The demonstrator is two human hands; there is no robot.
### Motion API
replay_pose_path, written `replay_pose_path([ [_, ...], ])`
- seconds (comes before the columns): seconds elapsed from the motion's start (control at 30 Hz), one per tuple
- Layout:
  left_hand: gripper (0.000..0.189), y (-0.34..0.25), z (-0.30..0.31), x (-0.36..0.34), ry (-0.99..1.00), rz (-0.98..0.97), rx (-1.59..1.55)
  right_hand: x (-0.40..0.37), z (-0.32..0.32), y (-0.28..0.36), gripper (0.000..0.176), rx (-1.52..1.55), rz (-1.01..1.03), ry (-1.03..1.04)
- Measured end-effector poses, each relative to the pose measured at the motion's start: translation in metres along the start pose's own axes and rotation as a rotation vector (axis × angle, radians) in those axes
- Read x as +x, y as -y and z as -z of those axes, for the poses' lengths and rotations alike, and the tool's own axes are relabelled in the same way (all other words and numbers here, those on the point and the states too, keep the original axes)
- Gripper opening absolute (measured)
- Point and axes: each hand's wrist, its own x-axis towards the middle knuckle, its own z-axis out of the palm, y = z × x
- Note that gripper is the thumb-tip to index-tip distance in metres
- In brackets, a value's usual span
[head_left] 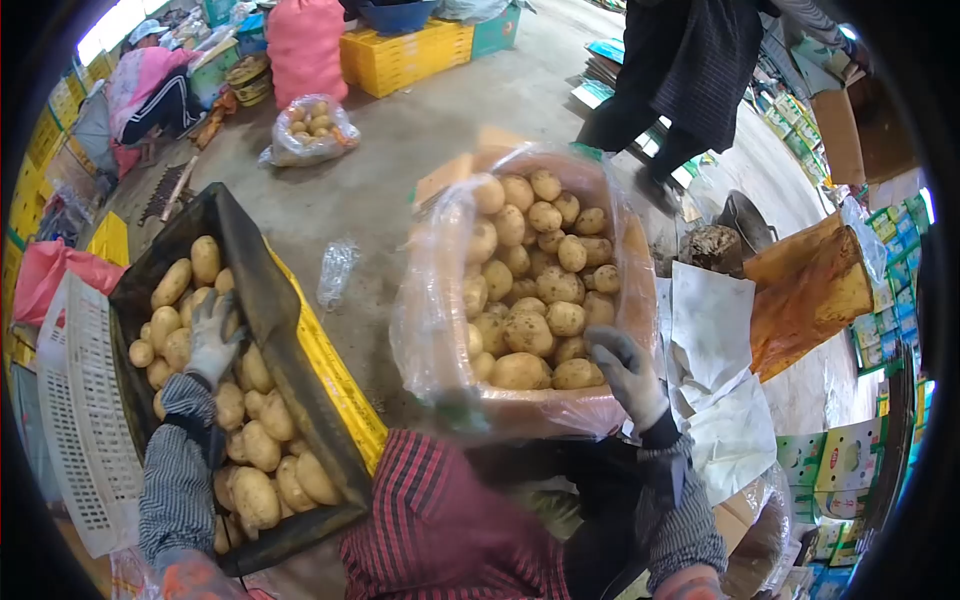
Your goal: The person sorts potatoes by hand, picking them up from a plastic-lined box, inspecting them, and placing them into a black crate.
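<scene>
My left hand (212, 338), in a grey-white work glove, rests on potatoes (262, 445) in a crate with a dark lining (228, 220) and a yellow side. Its fingers are stretched out and somewhat apart; nothing shows in its grip. At the near right corner of a cardboard box (560, 412) lined with clear plastic is my right hand (630, 372), gloved the same way. Its fingers are loosely bent, thumb apart, over the edge of the potatoes (530, 325) heaped inside. I see no potato held in it, though its palm side is partly hidden.
A white perforated crate (90, 410) leans left of the dark-lined crate. Crumpled plastic (338, 272) lies on the floor between the containers. Beyond are a bag of potatoes (312, 130), a pink sack (306, 50) and yellow crates (405, 55). One person stands at upper right; another crouches at upper left.
</scene>
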Motion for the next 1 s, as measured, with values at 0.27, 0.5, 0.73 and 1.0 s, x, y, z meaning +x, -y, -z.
replay_pose_path([
  [0.27, 0.064, -0.005, 0.005, -0.003, -0.026, -0.003, -0.023, 0.13, -0.028, -0.052, 0.053, -0.655, 0.194, -0.017],
  [0.5, 0.069, -0.005, 0.005, -0.003, -0.01, 0.0, -0.081, 0.248, -0.094, -0.039, 0.07, -0.927, 0.088, -0.249],
  [0.73, 0.071, -0.008, 0.006, -0.002, 0.029, 0.045, -0.02, 0.281, -0.126, -0.013, 0.083, -0.929, -0.038, 0.102],
  [1.0, 0.071, -0.009, 0.01, -0.002, 0.045, 0.048, 0.034, 0.235, -0.105, -0.017, 0.087, -0.486, -0.041, 0.141],
])
